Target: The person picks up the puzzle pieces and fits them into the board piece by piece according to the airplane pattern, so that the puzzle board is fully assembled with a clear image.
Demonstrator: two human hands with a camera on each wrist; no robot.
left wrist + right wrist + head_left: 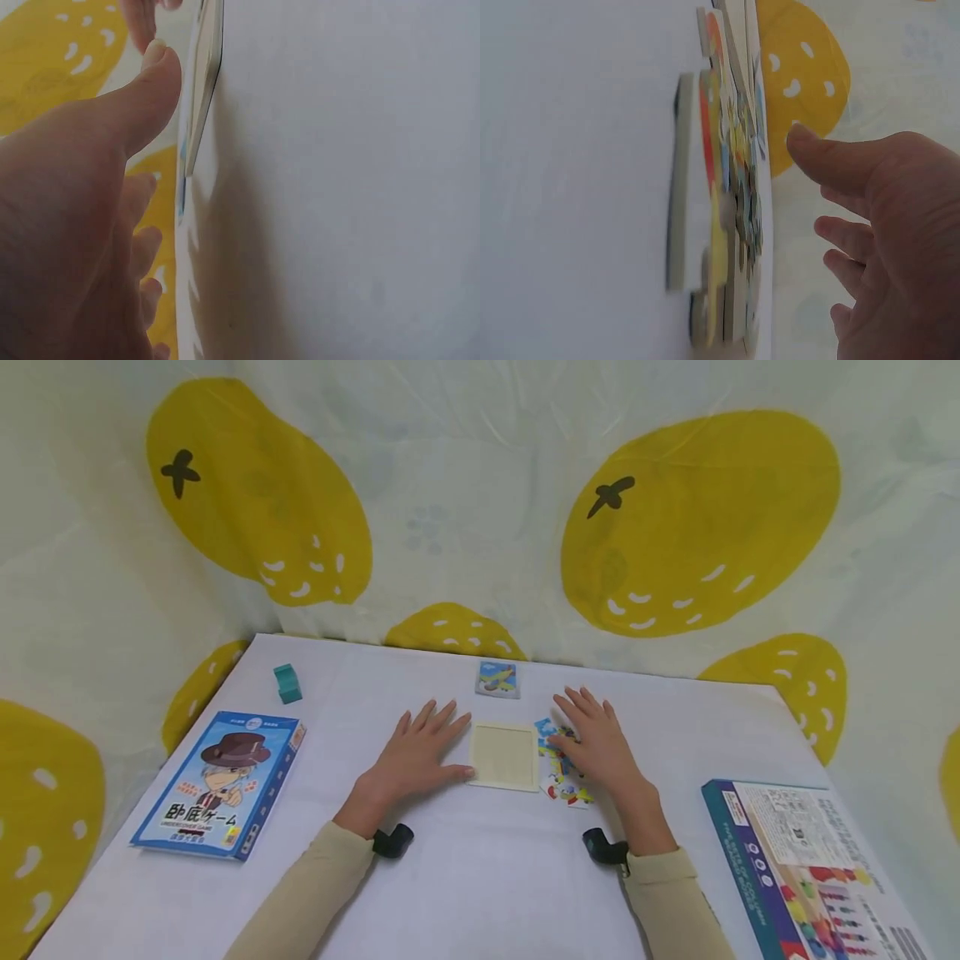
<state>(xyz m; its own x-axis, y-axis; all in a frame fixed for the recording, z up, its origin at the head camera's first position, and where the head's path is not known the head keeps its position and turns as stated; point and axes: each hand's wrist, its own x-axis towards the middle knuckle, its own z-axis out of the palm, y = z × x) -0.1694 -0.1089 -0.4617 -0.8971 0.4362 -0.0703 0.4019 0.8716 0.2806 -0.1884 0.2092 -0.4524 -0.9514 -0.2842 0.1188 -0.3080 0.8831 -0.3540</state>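
Observation:
A shallow, square, cream-coloured puzzle tray (504,758) lies on the white table between the two hands. My left hand (412,756) hovers at its left side, fingers spread and the thumb near the tray's edge; whether it touches cannot be told. To the right, my right hand (602,745) hangs with fingers extended above a pile of colourful jigsaw pieces (567,795), partly hiding them. In the right wrist view the pieces (714,187) lie loosely heaped, apart from the thumb. Neither hand holds anything. Behind the tray is a small picture of a yellow aeroplane (497,680).
At the left lies a blue game box (217,785) with a cartoon figure in a hat. A teal block-like object (287,683) stands behind it. A board game box (806,868) lies at the right front. A fruit-patterned curtain (465,527) hangs behind the table.

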